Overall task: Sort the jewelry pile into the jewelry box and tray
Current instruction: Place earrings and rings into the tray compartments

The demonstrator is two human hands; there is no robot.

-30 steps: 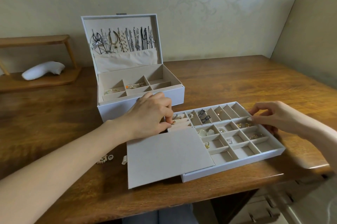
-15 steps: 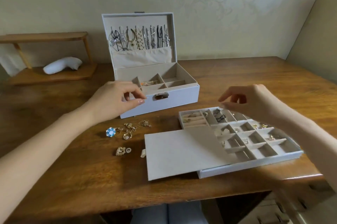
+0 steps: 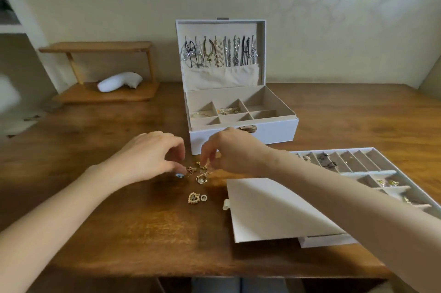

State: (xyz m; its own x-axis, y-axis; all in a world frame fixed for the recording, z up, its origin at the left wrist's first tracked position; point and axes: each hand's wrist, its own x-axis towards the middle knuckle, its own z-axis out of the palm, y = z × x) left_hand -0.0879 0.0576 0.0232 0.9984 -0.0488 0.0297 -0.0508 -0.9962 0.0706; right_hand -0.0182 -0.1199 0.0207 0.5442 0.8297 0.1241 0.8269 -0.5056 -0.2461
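A small pile of gold jewelry (image 3: 196, 170) lies on the wooden table in front of the open white jewelry box (image 3: 274, 131). My left hand (image 3: 152, 154) reaches in from the left, fingertips pinching a gold piece beside a blue-stone ring (image 3: 179, 175). From the right, my right hand (image 3: 230, 149) pinches another gold piece at the pile's top. A gold hoop (image 3: 201, 178), a heart pendant (image 3: 193, 198) and a small ring (image 3: 203, 197) lie loose nearer me. The compartment tray (image 3: 372, 150), holding several pieces, sits at the right, partly behind my right forearm.
A flat grey lid panel (image 3: 269, 209) lies over the tray's near left corner. Necklaces hang in the box's raised lid (image 3: 219, 54). A wooden shelf (image 3: 95, 48) with a white bust form (image 3: 119, 80) stands at the back left. The table's front edge (image 3: 191, 274) is near me.
My view swung left. Both hands left the tray and came down onto the jewelry pile in front of the box; the right hand crossed over from the tray.
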